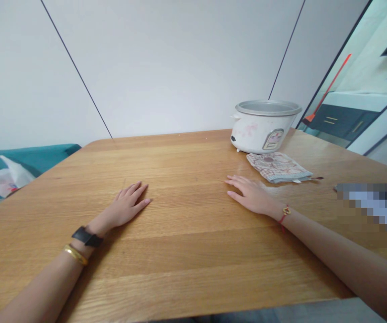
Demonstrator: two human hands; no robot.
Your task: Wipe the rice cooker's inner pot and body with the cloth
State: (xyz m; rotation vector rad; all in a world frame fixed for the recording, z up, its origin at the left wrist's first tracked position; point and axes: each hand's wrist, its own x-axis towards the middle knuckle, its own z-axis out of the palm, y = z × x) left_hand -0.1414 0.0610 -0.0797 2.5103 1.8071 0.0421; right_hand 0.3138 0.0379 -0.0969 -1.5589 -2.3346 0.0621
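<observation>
My left hand (126, 206) lies flat on the wooden table (183, 251), fingers stretched out and holding nothing. A black watch band (87, 236) and a gold bangle (76, 254) circle that wrist. Opposite it, my right hand (252, 195) also rests palm down with its fingers extended and nothing in them. Its wrist wears a red cord bracelet (285, 211). Just beyond the right hand is a folded patterned cloth (277, 167) with a bluish edge. Behind the cloth stands a white rice cooker (259, 130) without a lid, its inside mostly hidden.
A pixelated patch (375, 208) covers something on the table's right side. At left, a white plastic bag (8, 177) lies on a teal seat (48, 157). A pale wall (166, 67) closes off the back. An orange-handled broom (330, 92) leans in the doorway at right.
</observation>
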